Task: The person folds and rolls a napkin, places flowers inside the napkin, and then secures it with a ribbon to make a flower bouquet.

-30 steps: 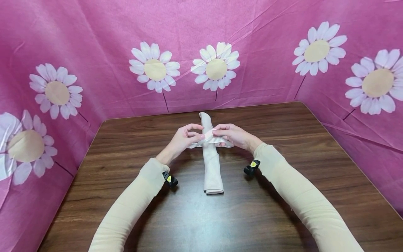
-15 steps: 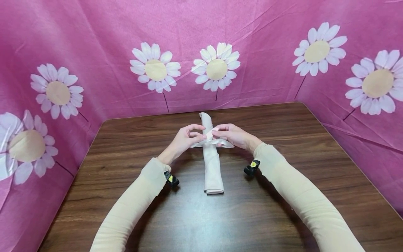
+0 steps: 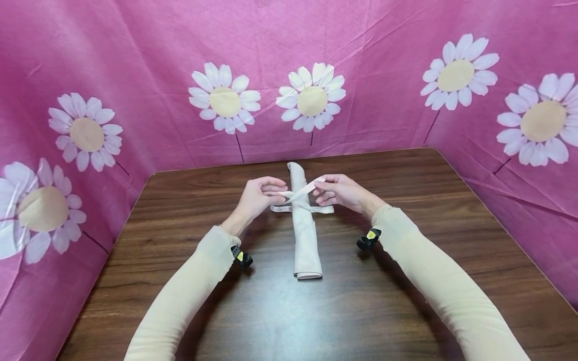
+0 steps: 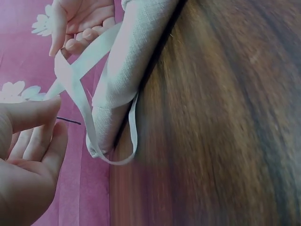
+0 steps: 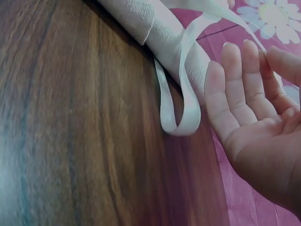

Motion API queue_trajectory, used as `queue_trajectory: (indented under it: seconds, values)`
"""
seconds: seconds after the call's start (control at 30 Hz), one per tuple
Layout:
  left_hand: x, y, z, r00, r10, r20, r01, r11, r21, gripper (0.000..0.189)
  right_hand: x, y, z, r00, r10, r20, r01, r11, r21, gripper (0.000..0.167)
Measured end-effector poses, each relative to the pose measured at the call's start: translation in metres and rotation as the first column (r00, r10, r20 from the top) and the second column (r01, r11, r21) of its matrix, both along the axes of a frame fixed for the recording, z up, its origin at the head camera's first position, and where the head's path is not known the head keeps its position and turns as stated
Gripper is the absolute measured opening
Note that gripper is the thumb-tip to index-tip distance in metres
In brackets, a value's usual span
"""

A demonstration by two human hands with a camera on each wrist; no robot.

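Observation:
A rolled off-white cloth lies lengthwise on the table, pointing away from me. Round its upper part runs a flat white ribbon, its two ends crossed over the top of the roll. Slack loops of ribbon stand out to either side, one of them plain in the right wrist view beside the cloth. My left hand pinches one end on the left, between thumb and forefinger. On the other side my right hand pinches the other end, raised above the roll, its remaining fingers extended in the right wrist view.
The brown wood-grain table reaches back to a pink cloth backdrop printed with white daisies, which also closes in both sides. Small black wrist cameras sit on both cream sleeves.
My hands have drawn apart, the right going right and slightly up with its ribbon end, the left going slightly left. More of the ribbon's crossing now shows above the roll, which stays put.

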State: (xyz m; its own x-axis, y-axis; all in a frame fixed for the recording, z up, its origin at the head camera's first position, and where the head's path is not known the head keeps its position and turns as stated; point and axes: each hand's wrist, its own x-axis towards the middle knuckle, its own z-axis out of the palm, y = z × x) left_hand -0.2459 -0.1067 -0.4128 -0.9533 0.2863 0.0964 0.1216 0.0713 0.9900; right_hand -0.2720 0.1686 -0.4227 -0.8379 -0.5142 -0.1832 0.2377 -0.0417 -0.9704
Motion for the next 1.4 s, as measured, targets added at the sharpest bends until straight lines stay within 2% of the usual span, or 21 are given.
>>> queue_trajectory:
  seconds: [0.27,0.4,0.67,0.83,1.0,1.17,1.33,1.4]
  values:
    - [0.004,-0.006,0.001,0.995,0.042,-0.090,-0.048,0.996,-0.073,0.028,-0.003,0.012,-0.007,0.998,-0.047,0.039,0.046,0.998,0.035,0.010]
    - [0.005,-0.013,0.000,0.991,0.041,-0.128,-0.057,0.990,-0.128,0.028,-0.006,0.019,-0.012,0.997,-0.069,0.047,0.066,0.997,0.051,0.011]
    - [0.010,-0.025,-0.007,0.996,-0.087,-0.035,0.080,0.983,-0.167,0.029,-0.011,0.036,-0.027,0.989,-0.133,0.069,0.124,0.985,0.120,0.015]
    - [0.013,-0.029,-0.008,0.994,-0.111,-0.008,0.109,0.983,-0.148,0.026,-0.013,0.037,-0.030,0.987,-0.147,0.073,0.135,0.980,0.147,0.017]
    - [0.017,-0.032,-0.004,0.985,-0.171,0.009,0.171,0.978,-0.122,0.029,-0.017,0.032,-0.033,0.979,-0.187,0.087,0.170,0.971,0.167,0.015]
    - [0.022,-0.036,0.002,0.977,-0.211,-0.015,0.205,0.961,-0.186,0.029,-0.018,0.026,-0.035,0.979,-0.192,0.069,0.177,0.967,0.185,0.015]
    - [0.034,-0.039,0.008,0.964,-0.265,-0.009,0.256,0.939,-0.232,0.024,-0.016,0.027,-0.036,0.976,-0.195,0.095,0.177,0.969,0.170,0.015]
    - [0.039,-0.038,0.011,0.959,-0.282,0.007,0.277,0.937,-0.211,0.021,-0.015,0.029,-0.036,0.974,-0.198,0.109,0.178,0.970,0.168,0.014]
